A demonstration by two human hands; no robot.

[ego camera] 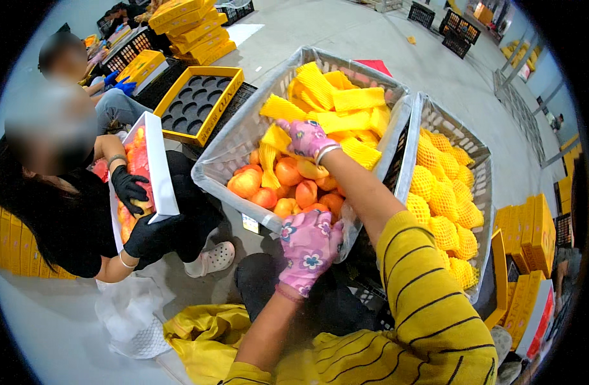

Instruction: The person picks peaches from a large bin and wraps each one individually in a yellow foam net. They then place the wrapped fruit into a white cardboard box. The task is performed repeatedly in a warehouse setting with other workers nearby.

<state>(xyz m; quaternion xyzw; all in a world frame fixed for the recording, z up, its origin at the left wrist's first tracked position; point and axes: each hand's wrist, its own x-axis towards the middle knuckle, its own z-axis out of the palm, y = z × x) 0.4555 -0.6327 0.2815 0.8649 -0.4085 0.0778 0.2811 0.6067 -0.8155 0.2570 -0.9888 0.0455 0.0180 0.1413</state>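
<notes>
A lined plastic crate (227,132) holds loose peaches (288,172) at its near side and flat yellow foam net sleeves (358,99) over the rest. My right hand (308,138), in a pink flowered glove, reaches in over the sleeves, its fingers at one foam sleeve (276,139); whether they grip it is unclear. At the crate's near edge is my left hand (309,245), in a matching glove, with its fingertips by the peaches; what it holds, if anything, is hidden. A second lined crate (487,178) on the right holds fruits in yellow foam nets (443,195).
Close on the left, a seated person in black gloves holds a white box (162,168) of fruit. Beyond lies a yellow carton with a dark cupped tray (195,103). Stacked yellow cartons (198,36) stand behind, with more (530,236) at right. White bags (130,313) lie on the floor.
</notes>
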